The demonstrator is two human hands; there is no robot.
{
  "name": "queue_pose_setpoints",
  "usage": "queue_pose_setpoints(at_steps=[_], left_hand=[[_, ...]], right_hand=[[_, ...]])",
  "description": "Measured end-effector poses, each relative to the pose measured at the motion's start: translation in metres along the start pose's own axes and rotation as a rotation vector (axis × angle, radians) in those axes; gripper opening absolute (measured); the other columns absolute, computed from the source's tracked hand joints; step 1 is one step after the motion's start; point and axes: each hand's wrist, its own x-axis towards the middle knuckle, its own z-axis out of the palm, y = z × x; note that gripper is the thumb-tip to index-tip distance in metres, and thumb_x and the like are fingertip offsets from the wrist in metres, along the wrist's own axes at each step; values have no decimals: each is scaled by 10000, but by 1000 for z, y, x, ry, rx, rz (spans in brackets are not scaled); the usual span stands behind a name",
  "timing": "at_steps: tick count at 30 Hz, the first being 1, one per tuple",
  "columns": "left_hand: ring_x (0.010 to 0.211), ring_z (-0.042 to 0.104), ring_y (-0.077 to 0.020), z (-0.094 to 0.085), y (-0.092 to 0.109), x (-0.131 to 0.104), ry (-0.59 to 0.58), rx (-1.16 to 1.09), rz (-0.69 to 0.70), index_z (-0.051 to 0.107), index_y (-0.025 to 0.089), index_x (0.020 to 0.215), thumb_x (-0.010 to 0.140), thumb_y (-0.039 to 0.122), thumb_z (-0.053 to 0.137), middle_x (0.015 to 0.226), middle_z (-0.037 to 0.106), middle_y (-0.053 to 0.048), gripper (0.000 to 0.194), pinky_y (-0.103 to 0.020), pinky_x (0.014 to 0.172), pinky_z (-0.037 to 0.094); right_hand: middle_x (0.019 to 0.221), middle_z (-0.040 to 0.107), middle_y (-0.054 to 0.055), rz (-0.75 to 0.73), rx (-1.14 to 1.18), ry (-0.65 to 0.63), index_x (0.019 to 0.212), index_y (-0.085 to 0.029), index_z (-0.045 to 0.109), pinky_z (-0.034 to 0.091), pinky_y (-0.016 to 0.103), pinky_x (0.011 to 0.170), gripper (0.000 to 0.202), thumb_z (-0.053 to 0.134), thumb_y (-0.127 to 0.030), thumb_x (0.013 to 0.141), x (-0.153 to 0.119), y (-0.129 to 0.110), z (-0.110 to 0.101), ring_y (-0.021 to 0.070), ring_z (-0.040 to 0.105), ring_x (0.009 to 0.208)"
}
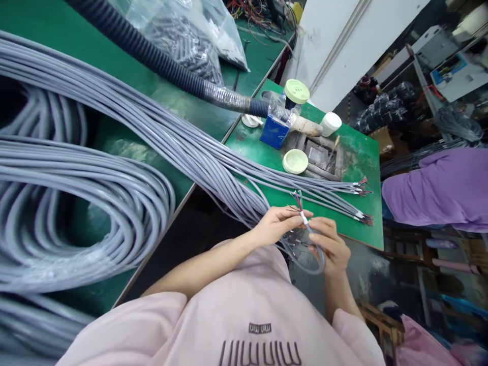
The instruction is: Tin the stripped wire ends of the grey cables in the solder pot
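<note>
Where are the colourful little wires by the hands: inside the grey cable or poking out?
Poking out: the colourful wires fan apart beyond the white band on the grey cable.

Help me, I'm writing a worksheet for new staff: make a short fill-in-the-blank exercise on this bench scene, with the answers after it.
1. The left hand and right hand hold one cable whose outer jacket is coloured ____.
2. Next to its exposed wires is a band coloured ____.
3. Of the two, the ____ hand is nearer the co-worker in purple.
4. The tabletop under the blue box is coloured ____.

Missing words: gray; white; right; green.
</note>
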Motion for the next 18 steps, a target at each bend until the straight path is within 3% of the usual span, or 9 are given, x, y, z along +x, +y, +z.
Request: queue_pose_setpoints(at_steps=[4, 10, 18], left_hand=[[846, 657, -170, 3, -1, -8, -62, 32, 10, 751, 130, 782, 831, 433, 674, 897, 716, -93, 316, -268, 787, 520], [807, 654, -159, 3, 1, -14, -148, 14, 25, 755, 124, 872, 844, 405, 669, 871, 705, -85, 294, -267, 774, 513], [795, 641, -178, 1, 3, -16, -183, 124, 52, 759, 121, 782, 841, 434, 661, 820, 707, -106, 333, -292, 746, 514]], right_hand=[[1217, 700, 52, 25, 45, 3, 1224, -371, 637, 534, 515, 871, 419, 660, -205, 841, -21, -3, 3, 263, 620, 1113], [1211, 704, 57, -28, -60, -10, 1255, -352, 624, 531, 510, 886, 464, 651, -150, 838, -33, -10, 3, 267, 594, 1157], [1198, 712, 49, -32, -79, -7, 1270, -367, 608, 538, 497, 900, 493, 647, -136, 836, -46, -16, 8, 258, 593, 1174]])
